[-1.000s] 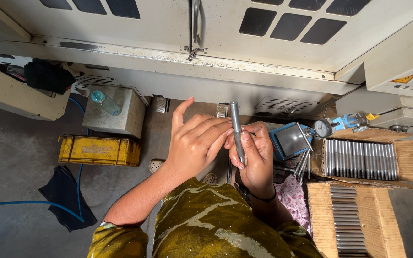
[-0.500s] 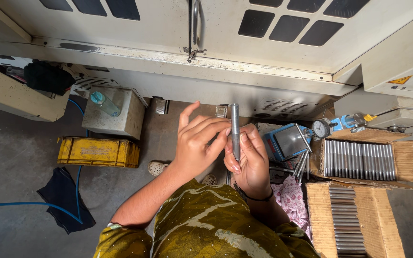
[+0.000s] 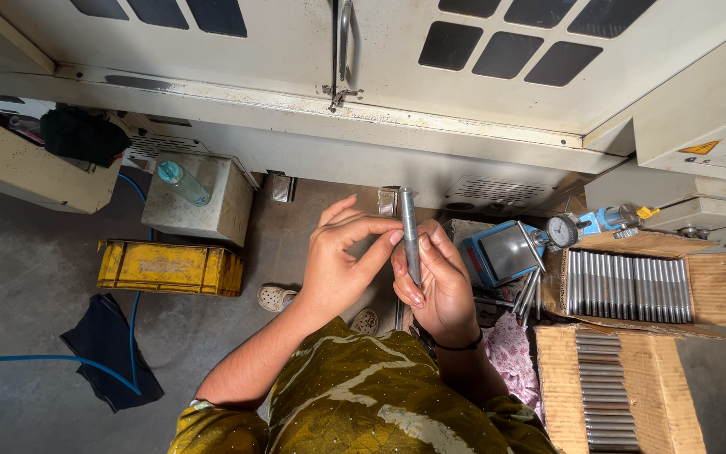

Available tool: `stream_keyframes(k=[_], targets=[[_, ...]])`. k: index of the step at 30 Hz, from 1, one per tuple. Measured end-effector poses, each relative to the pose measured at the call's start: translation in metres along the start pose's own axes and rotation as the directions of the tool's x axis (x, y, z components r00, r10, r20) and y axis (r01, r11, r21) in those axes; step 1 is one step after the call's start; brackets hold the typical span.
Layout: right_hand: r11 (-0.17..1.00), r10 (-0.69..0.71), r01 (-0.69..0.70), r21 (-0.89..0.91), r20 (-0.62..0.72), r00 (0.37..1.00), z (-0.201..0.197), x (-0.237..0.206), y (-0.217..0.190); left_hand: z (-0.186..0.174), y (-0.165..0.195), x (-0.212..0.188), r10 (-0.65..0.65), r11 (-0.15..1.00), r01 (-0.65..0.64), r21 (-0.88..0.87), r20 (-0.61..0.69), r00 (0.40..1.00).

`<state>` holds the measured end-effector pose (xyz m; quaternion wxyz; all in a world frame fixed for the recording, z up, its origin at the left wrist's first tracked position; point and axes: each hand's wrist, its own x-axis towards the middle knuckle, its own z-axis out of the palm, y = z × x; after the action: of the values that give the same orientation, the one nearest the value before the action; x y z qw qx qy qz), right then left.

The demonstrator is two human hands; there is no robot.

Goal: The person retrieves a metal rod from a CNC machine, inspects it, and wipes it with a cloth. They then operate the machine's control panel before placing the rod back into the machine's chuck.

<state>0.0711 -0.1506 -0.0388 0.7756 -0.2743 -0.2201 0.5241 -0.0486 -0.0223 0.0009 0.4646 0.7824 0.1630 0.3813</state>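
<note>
While one threaded steel rod (image 3: 410, 237) stands nearly upright between both hands, most of the stock lies boxed, which suggests the handling of this single piece is midway and many rods remain untouched. Right hand (image 3: 437, 284): curled and clamped on the rod's lower half. Left hand (image 3: 342, 262): fingers spread, index fingertip (image 3: 396, 238) touching the rod's upper part, grasping nothing. Just right of the right hand, one open cardboard box (image 3: 560, 391) holds a stacked column of rods; beyond it a second cardboard box (image 3: 716, 286) holds a row of roughly twenty, too close-packed to count exactly. Between hand and farther box: one blue gauge stand (image 3: 502, 250) and one dial gauge (image 3: 562, 229). Well left of the left hand: one yellow crate (image 3: 170, 269), one plastic bottle (image 3: 181, 182). Farthest: one grey machine door (image 3: 296, 59).
</note>
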Motion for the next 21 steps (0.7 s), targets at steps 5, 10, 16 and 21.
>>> stream_keyframes(k=[5,10,16,21], targets=[[0.999,-0.019,0.019,-0.043,-0.018,1.000,-0.003,0.001,0.003,0.002,0.001,-0.001,0.025,0.996,-0.022,0.086,-0.038,0.999],[0.997,-0.019,0.015,-0.070,-0.058,0.998,-0.005,0.003,0.004,0.006,-0.002,0.000,0.074,0.983,-0.063,0.170,-0.059,0.995],[1.000,0.012,-0.013,-0.015,-0.058,0.998,-0.006,0.005,0.001,0.007,-0.007,0.000,0.085,0.981,-0.070,0.183,-0.077,0.993],[0.994,0.071,-0.069,0.083,-0.022,0.997,-0.011,0.007,-0.001,0.005,-0.009,0.002,0.081,0.981,-0.063,0.183,-0.092,0.993]])
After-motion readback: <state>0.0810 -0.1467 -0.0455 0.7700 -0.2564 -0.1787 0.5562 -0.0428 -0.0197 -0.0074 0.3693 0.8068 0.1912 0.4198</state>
